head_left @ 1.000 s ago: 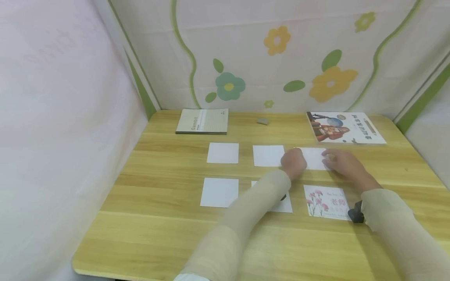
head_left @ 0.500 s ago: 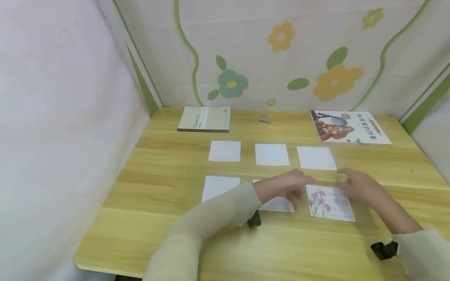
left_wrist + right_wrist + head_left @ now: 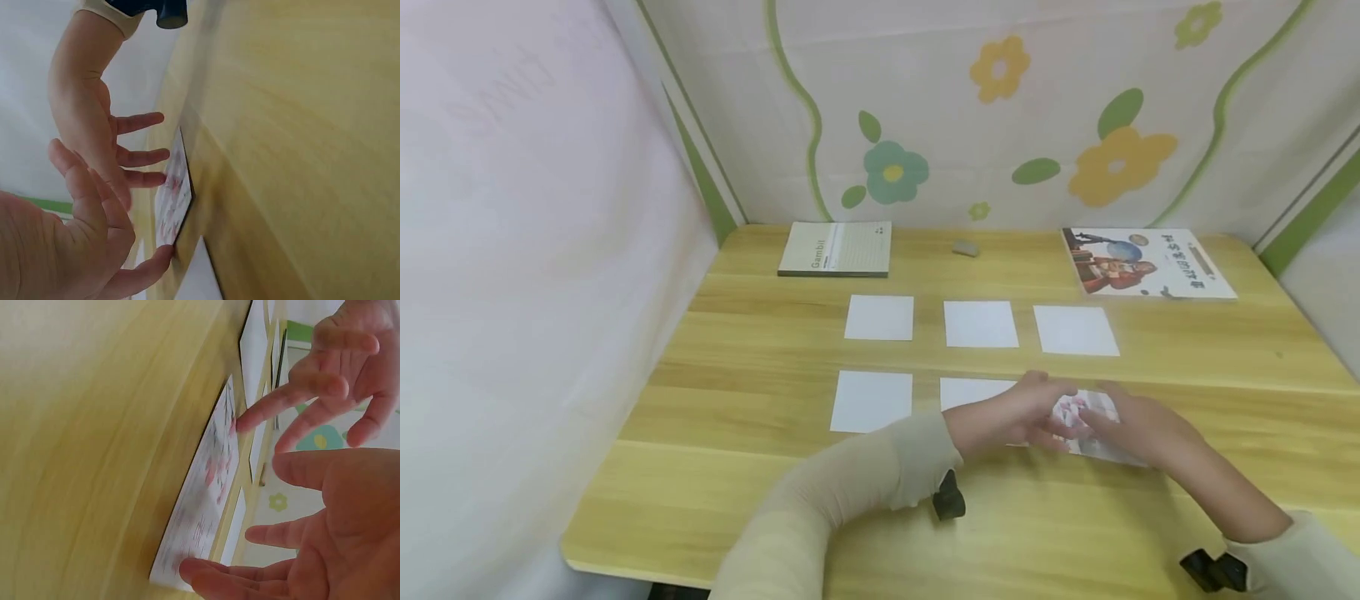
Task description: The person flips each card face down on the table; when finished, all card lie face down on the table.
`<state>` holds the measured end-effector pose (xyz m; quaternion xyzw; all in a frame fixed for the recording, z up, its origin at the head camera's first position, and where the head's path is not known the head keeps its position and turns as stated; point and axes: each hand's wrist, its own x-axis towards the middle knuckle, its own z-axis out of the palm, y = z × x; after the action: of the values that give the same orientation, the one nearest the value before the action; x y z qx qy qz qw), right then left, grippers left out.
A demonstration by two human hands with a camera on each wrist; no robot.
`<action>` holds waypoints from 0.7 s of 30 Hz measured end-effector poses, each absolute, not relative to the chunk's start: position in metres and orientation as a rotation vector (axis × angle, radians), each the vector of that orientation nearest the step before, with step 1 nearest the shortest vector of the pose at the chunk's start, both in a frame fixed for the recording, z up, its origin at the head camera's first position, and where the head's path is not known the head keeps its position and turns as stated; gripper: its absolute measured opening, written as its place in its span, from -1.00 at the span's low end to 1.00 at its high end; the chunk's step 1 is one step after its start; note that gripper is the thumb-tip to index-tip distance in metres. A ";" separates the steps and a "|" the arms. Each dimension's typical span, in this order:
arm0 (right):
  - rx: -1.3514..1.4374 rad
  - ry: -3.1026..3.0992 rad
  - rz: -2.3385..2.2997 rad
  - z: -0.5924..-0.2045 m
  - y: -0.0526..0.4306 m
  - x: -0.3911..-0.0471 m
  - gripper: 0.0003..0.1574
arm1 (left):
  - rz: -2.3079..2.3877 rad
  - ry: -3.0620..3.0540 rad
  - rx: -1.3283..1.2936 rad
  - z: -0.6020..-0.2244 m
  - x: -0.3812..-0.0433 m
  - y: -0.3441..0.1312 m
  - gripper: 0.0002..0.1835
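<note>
A card printed with pink flowers [image 3: 1093, 403] lies at the right end of the near row, partly covered by both hands in the head view. My left hand [image 3: 1026, 410] reaches over the neighbouring white card [image 3: 973, 390] with spread fingers, a fingertip right at the left end of the flower card [image 3: 215, 475]. From the other side, my right hand [image 3: 1150, 427] has its loosely extended fingers at the card's right end, as the right wrist view shows. In the left wrist view the flower card [image 3: 175, 194] lies between the two hands, close to the wooden surface.
Three white square cards form the far row: left [image 3: 880, 317], middle [image 3: 981, 324] and right [image 3: 1076, 331]. Another white card [image 3: 872, 402] lies at the near left. Along the table's back are a notebook [image 3: 837, 248], a small grey piece [image 3: 966, 248] and an illustrated book [image 3: 1150, 263].
Both hands have left the right-hand white card of the far row and come nearer to the body, onto the flower card. That white card now lies uncovered.
</note>
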<state>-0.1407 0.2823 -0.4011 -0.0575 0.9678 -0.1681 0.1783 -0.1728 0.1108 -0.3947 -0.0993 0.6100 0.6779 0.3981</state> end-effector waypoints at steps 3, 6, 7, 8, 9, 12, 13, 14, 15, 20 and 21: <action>-0.173 2.722 -0.520 -0.399 0.277 -0.139 0.00 | 1.777 1.436 -0.266 -0.397 -0.173 0.111 -0.64; -0.186 2.713 -0.598 -0.396 0.275 -0.137 0.02 | 1.845 1.366 -0.200 -0.398 -0.175 0.110 -0.73; -0.188 2.706 -0.643 -0.394 0.274 -0.137 0.02 | 1.873 1.350 -0.174 -0.399 -0.175 0.111 -0.75; -0.193 2.703 -0.695 -0.392 0.274 -0.136 0.01 | 1.903 1.336 -0.141 -0.399 -0.176 0.111 -0.71; -0.194 2.690 -0.773 -0.390 0.274 -0.135 0.00 | 1.927 1.324 -0.109 -0.400 -0.177 0.111 -0.68; -0.191 2.650 -0.996 -0.379 0.274 -0.133 -0.02 | 1.966 1.333 -0.015 -0.403 -0.177 0.112 -0.61; -0.201 2.639 -1.070 -0.376 0.275 -0.132 -0.03 | 1.971 1.353 0.006 -0.404 -0.176 0.112 -0.61; -0.212 2.643 -1.129 -0.372 0.276 -0.131 -0.04 | 1.968 1.387 0.035 -0.405 -0.176 0.113 -0.60; -0.217 2.666 -1.164 -0.367 0.277 -0.130 -0.05 | 1.958 1.434 0.060 -0.406 -0.175 0.114 -0.60; -0.236 2.885 -1.220 -0.351 0.288 -0.126 -0.29 | 1.797 1.846 0.186 -0.411 -0.171 0.115 -0.56; -0.226 2.920 -1.223 -0.349 0.291 -0.126 -0.35 | 1.765 1.907 0.200 -0.411 -0.170 0.115 -0.55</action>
<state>-0.1261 0.2912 -0.3491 -0.0713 0.9199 -0.3853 -0.0162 -0.1704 0.1151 -0.4114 0.0740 0.7056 0.6532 0.2646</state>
